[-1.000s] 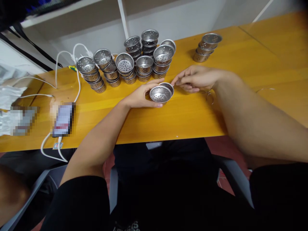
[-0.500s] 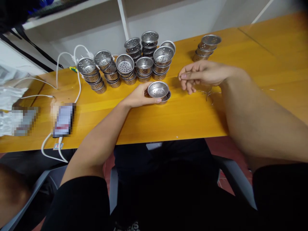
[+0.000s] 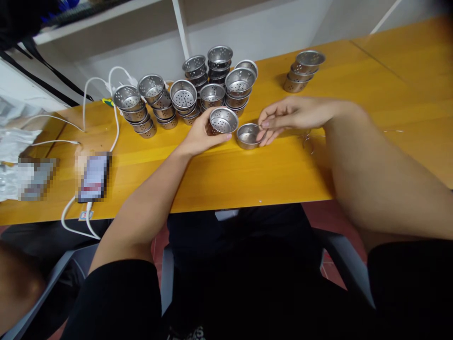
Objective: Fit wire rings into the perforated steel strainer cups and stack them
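My left hand (image 3: 203, 134) grips a perforated metal cup (image 3: 223, 121) by its side, thumb near the rim, and holds it tilted above the table. Just to its right a shallow metal cup (image 3: 247, 137) sits on the tabletop. At that cup's right rim is my right hand (image 3: 281, 118), thumb and forefinger pinched together and the other fingers curled. Whatever is in the pinch is too small to make out. Thin wire pieces (image 3: 308, 140) lie on the table beneath the right wrist.
Stacks of perforated cups (image 3: 184, 97) line the back of the wooden table (image 3: 226, 184). A separate short stack (image 3: 297, 80) stands at the back right. To the left lie a phone (image 3: 94, 177) with a white cable and plastic bags (image 3: 16, 174). Another person's arm shows at lower left.
My left hand has lifted the perforated cup up and left, uncovering the shallow cup on the table. My right hand has come slightly left and down, to that cup's rim.
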`<state>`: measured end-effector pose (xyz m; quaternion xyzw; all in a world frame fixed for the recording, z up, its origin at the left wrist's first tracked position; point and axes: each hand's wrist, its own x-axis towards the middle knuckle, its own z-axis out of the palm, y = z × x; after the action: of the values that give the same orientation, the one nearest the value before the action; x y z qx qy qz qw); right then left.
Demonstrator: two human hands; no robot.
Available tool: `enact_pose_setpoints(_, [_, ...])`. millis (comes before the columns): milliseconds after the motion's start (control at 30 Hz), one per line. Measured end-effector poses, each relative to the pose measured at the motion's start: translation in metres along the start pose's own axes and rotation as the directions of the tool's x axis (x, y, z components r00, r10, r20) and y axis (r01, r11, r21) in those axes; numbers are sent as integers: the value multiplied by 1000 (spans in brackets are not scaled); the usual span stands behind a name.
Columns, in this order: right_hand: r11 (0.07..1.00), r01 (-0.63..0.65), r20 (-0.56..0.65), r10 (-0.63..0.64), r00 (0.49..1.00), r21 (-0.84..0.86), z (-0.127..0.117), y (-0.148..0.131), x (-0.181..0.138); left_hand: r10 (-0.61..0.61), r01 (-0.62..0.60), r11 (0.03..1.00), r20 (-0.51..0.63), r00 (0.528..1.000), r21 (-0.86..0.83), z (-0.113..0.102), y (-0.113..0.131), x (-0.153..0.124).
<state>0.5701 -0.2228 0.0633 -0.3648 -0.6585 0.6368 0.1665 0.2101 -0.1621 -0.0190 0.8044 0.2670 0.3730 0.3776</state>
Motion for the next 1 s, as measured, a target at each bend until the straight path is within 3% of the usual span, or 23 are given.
enact_pose_setpoints(100, [995, -101, -227, 97, 969, -7, -10, -4, -12, -1, 1, 999, -5, 1000, 37, 0, 3, -1])
enact_pose_setpoints(233, [996, -91, -524, 75, 848, -4, -10, -4, -6, 1, 0, 999, -16, 1000, 53, 1, 5, -1])
enact_pose_setpoints(433, [998, 33, -586, -57, 808, -51, -6, 9, 20, -22, 26, 998, -66, 998, 65, 1, 2, -1])
enact_pose_setpoints(533, [996, 77, -590, -93, 802, -52, -5, 12, 24, 24, -20, 998, -62, 998, 55, 1, -10, 0])
enact_pose_setpoints(600, [991, 103, -626, -137, 767, -90, -5, 12, 26, 73, -71, 997, -52, 996, 29, 2, -22, 3])
enact_pose_setpoints(667, [983, 112, -713, -185, 677, -148, -7, 11, 28, 115, -115, 993, -26, 993, 10, 3, -32, 5])
enact_pose_setpoints(767, [963, 88, -836, -267, 479, -256, -13, 10, 33, 126, -126, 992, -12, 992, -9, 4, -33, 6])
enact_pose_setpoints(867, [921, 99, -863, -387, 324, -376, -17, 8, 35, 95, -96, 995, -31, 995, -18, 6, -24, 4])
enact_pose_setpoints(933, [899, 127, -853, -439, 284, -420, -17, 8, 37, 84, -84, 996, -46, 995, -16, 6, -18, 3])
enact_pose_setpoints(1000, [893, 128, -849, -449, 278, -431, -16, 8, 40, 73, -73, 997, -58, 996, -13, 6, -16, 2])
